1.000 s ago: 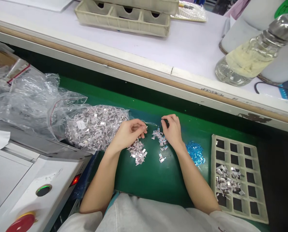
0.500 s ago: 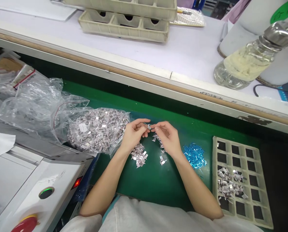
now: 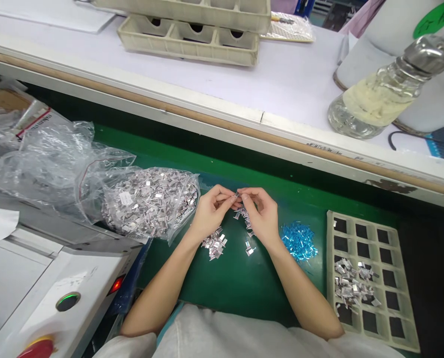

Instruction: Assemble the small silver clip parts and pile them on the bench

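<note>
My left hand (image 3: 215,208) and my right hand (image 3: 258,208) meet above the green work surface. Between their fingertips is a small metal piece (image 3: 237,194), pinched from both sides. Below my left hand lies a pile of silvery metal pieces (image 3: 215,244). More pieces (image 3: 249,248) lie under and beside my right hand, partly covered by it. A heap of small blue pieces (image 3: 299,240) sits to the right of my right wrist. Left of my left hand is a clear bag (image 3: 154,201) full of metal pieces.
At the right stands a compartment tray (image 3: 378,278) with metal pieces in some cells. A glass bottle (image 3: 374,99) and stacked trays (image 3: 188,44) stand on the raised white shelf (image 3: 292,79). A machine (image 3: 76,278) with a red button occupies the lower left.
Both hands have drawn closer together at the fingertips, and the small metal piece between them is turned, showing less of its flat face. The whole view has shifted slightly.
</note>
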`<state>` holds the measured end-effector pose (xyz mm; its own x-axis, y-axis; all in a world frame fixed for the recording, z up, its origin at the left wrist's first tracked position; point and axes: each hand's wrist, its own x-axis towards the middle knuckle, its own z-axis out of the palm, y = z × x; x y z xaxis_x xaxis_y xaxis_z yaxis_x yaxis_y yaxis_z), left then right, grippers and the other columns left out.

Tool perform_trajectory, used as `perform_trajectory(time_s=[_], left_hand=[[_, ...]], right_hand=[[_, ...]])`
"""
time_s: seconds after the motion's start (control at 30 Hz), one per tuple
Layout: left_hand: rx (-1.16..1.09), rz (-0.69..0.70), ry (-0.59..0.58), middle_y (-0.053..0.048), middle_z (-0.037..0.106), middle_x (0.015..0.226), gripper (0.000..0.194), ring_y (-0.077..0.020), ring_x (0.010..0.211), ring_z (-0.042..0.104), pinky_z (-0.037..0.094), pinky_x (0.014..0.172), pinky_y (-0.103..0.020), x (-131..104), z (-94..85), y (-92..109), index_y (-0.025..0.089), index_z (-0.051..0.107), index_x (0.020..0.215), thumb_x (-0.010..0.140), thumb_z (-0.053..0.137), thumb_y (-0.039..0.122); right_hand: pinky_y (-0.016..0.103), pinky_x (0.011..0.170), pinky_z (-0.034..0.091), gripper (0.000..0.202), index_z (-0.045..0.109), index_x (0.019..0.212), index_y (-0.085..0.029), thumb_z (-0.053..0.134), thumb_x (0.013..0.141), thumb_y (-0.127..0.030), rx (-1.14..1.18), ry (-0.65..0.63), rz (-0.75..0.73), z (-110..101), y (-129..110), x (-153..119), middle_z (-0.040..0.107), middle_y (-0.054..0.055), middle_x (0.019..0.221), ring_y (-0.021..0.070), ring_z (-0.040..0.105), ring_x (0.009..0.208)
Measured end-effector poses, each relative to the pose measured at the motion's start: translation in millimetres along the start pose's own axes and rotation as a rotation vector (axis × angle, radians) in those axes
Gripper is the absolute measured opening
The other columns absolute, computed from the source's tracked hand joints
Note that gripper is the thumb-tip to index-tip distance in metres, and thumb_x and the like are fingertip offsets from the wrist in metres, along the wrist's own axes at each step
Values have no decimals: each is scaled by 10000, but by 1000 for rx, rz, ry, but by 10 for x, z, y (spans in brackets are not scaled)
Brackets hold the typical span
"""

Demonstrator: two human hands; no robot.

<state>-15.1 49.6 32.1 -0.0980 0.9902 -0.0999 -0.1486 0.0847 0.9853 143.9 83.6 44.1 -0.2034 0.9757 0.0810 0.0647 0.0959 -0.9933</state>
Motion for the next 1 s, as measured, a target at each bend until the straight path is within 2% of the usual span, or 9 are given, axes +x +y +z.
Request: perform_trajectory(time_s=[0.33,0.6,0.8,0.9,1.0], left_hand=[[56,41,-12,-48,808,918,236,-216,873,799,634,857,-348,-12,24,-16,203,659,974,977,743,423],[69,44,-19,-47,807,916,229,-226,882,802,636,862,-359,-21,37,-23,208,659,965,977,740,422],[84,55,-35,-45,797,916,202,-222,878,798,636,858,-353,-19,41,-31,207,665,975,990,718,401],[150,68,-69,-49,803,954,171,-225,909,796,632,872,-354,-12,4,-8,210,680,1025,1001,693,379],[330,90,-93,-46,815,1046,226,-229,963,789,616,895,-358,-5,-134,73,233,672,1187,994,684,351]], right_hand=[[410,874,652,146,735,1045,-271,661,1019,-393,-46,-7,-28,-5,58,-13,765,78,1116,251,747,1004],[417,920,622,142,748,1032,-269,672,1005,-386,-130,5,-30,-22,120,18,772,66,1058,247,745,988],[390,917,605,202,743,1162,-267,707,972,-327,-51,-54,-31,-72,123,61,774,61,1100,228,733,1005],[368,865,582,231,731,1175,-261,721,946,-288,-58,-121,-49,-109,107,86,755,37,1014,206,707,924],[350,819,542,182,726,1118,-251,708,937,-264,-164,-129,-56,-166,115,112,741,25,965,194,679,875]])
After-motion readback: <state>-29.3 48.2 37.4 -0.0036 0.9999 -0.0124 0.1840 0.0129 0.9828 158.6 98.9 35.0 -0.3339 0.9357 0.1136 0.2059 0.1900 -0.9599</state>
